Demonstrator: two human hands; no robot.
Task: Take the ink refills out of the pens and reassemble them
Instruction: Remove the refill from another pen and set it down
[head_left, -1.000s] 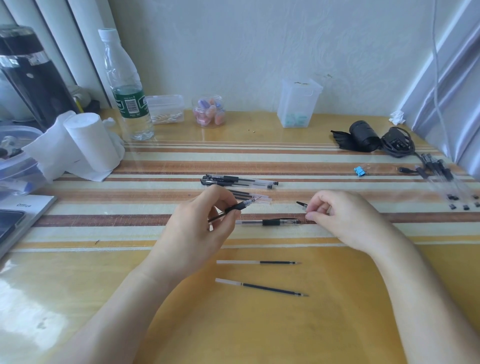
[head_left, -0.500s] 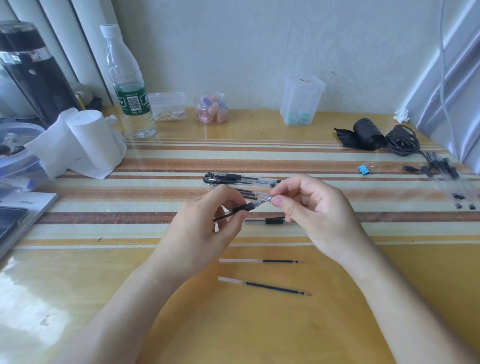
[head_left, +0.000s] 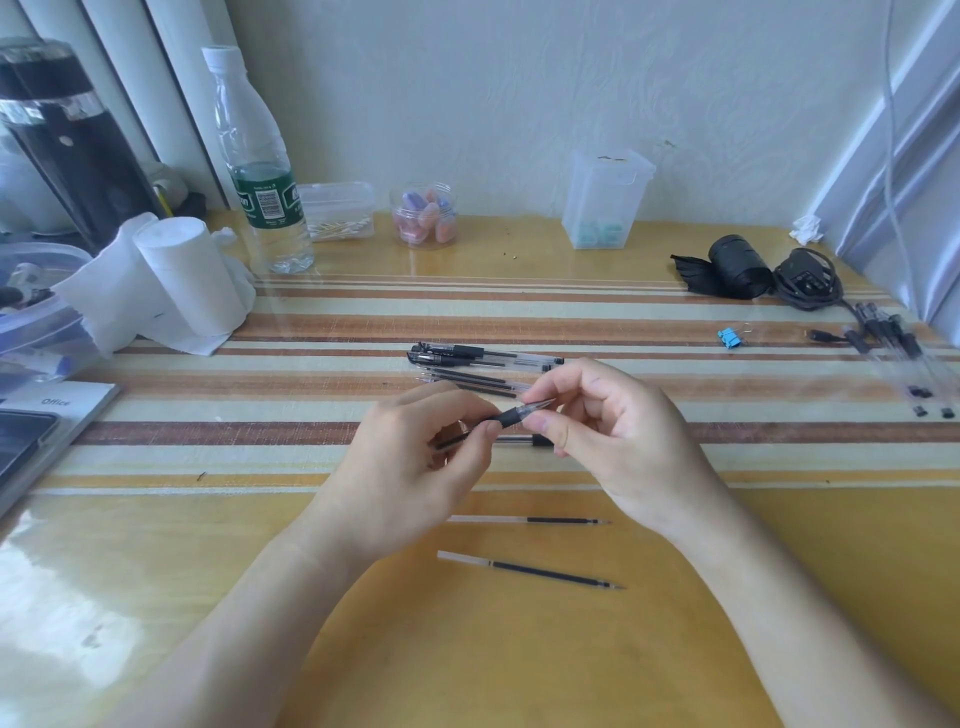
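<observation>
Pen (head_left: 511, 415) is up in the air, just above the middle of the worktop (head_left: 363, 623), and both hands have it. The left hand (head_left: 410, 483) comes in from the near left with its palm turned down. Its fingers (head_left: 491, 428) curl round the barrel, close to the black rubber grip. The right hand (head_left: 613, 436) comes in from the near right, and its thumb and first finger pinch the clear tip (head_left: 537, 405) at the pen's right end. The other right fingers are bent loosely behind it. I think the tip is being twisted, but I cannot tell if it is going on or coming off. I also cannot tell if there is ink inside. The tip is very small and smooth, so it could slip out of the pinch, bounce on the shiny worktop and roll away. If it goes on crooked, the thread could jam. Two ink refills (head_left: 566, 520) lie loose on the worktop just near of the hands, between the two wrists. A dropped wrist or arm could bump them and send them rolling to the near edge. Another pen (head_left: 519, 440) lies right under the hands, and a small bunch of pens (head_left: 483, 356) lies just beyond, so parts could get mixed up.
</observation>
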